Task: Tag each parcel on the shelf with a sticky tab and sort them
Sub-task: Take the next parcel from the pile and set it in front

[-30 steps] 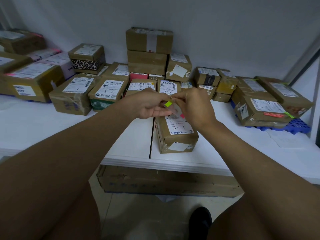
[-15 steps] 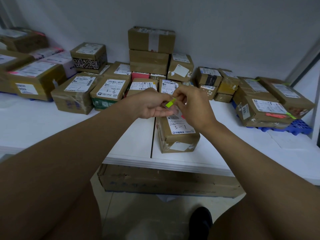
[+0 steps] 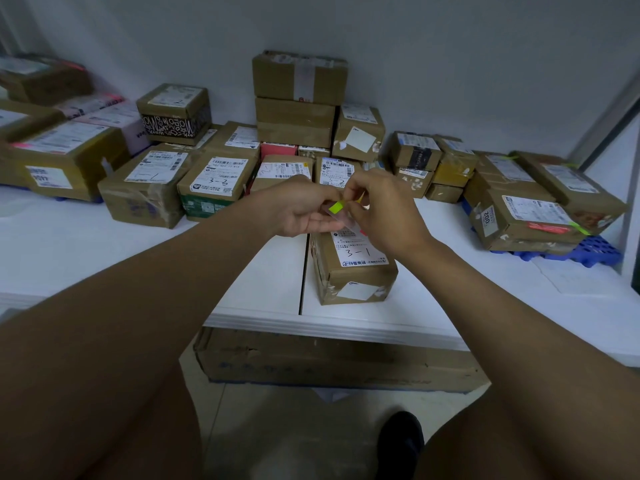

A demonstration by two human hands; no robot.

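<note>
A brown parcel [image 3: 356, 271] marked "3-1" lies alone near the front edge of the white shelf [image 3: 104, 258]. Above its far end both hands meet. My left hand [image 3: 304, 211] holds a clear sheet of sticky tabs [image 3: 341, 216], and a yellow-green tab [image 3: 336, 206] shows on it. My right hand [image 3: 384, 213] pinches a thin yellow tab [image 3: 361, 198] between thumb and fingertips. Several more brown parcels crowd the back of the shelf, among them one marked "3-2" [image 3: 216, 183].
A stack of two boxes [image 3: 298, 98] stands against the back wall. Parcels with green and red tabs [image 3: 533, 220] sit on a blue pallet [image 3: 595, 251] at right. A long flat carton [image 3: 332, 358] lies under the shelf. My shoe [image 3: 400, 441] is on the floor.
My right hand has drawn slightly up and right, away from the tab sheet, and now pinches a thin yellow tab. The left hand keeps hold of the sheet.
</note>
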